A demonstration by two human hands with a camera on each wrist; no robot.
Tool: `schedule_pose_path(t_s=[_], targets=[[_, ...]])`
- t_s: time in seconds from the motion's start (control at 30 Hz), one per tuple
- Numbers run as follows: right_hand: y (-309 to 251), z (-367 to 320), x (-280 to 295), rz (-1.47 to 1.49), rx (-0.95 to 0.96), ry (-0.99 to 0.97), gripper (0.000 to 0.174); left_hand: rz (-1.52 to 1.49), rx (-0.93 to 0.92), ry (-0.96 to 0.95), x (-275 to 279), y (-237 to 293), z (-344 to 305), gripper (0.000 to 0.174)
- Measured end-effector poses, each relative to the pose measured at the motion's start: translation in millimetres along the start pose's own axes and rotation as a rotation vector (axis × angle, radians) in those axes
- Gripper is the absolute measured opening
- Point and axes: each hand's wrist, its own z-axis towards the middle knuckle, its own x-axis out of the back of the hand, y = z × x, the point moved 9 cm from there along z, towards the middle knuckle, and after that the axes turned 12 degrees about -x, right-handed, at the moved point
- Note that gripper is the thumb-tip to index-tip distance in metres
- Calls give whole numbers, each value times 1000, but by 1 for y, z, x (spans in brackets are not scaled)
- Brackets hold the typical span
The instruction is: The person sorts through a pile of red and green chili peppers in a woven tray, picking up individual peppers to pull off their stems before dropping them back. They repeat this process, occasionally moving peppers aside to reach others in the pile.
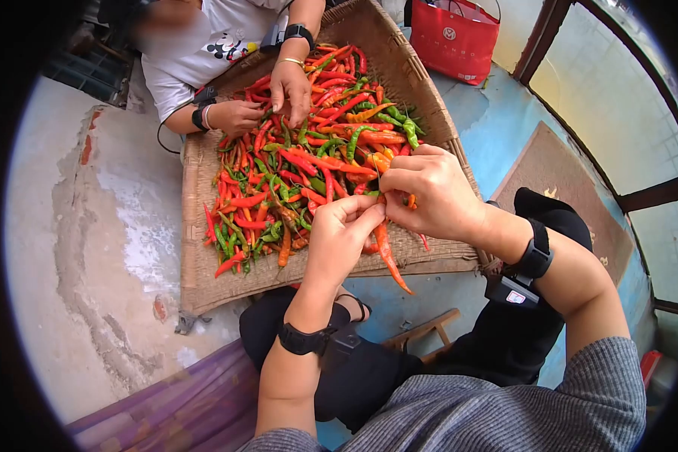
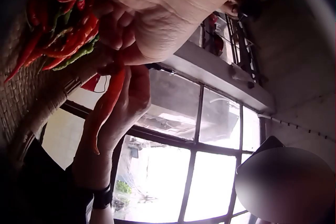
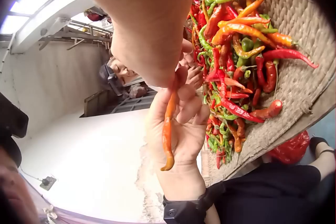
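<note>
An orange-red chili pepper (image 1: pixel 388 256) hangs point down between my two hands, just over the near rim of a woven basket tray (image 1: pixel 218 292). My left hand (image 1: pixel 340 237) pinches it near its top between thumb and forefinger. Against those fingertips, my right hand (image 1: pixel 437 192) pinches at the stem end, and a small orange bit (image 1: pixel 410 201) shows by its curled fingers. In the right wrist view the chili (image 3: pixel 167 129) dangles in front of the left palm; its top is hidden behind the fingers. Red, green and orange chilies (image 1: pixel 301 169) lie heaped in the tray.
Across the tray another person's hands (image 1: pixel 290 90) work over the heap. A red bag (image 1: pixel 453 41) stands on the floor beyond the tray's right corner. A wooden stool (image 1: pixel 426 335) is below the tray, near my legs. Framed windows (image 1: pixel 618 98) line the right side.
</note>
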Motion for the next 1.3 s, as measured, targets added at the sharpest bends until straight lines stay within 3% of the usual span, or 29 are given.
schedule_pose_path(t_s=[0.7,0.87,1.03,1.1,1.2,1.3], targets=[[12,7,9,-60,-95,40,8,-336,145,-77,0,-9,-4,21],[24,9,7,166,-226,-27,8,-403,128,-81,4,-6,-5,23],[22,12,2,214,-182,-74,11,-365,125,-75,1,-11,-3,22],[28,4,-10,260,-287,-172,9,-357,119,-94,1,-10,-2,21],[22,5,-10,189,-265,-191,9,-314,127,-23,-2,-8,-6,21],[19,7,-3,136,-150,-90,10,-288,153,30,-2,-12,-3,19]])
